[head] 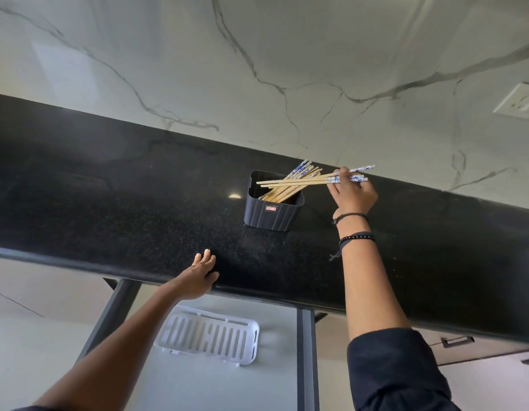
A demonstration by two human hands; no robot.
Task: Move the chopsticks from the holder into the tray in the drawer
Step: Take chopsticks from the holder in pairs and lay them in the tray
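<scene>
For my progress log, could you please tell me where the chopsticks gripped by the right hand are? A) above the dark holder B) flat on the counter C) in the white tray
A: the right hand pinches a few chopsticks by their blue-patterned ends, held level above the dark holder; the white tray holds none.

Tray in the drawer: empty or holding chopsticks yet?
Empty: the white tray shows only bare slots; chopsticks sit in the holder and in the right hand.
</scene>
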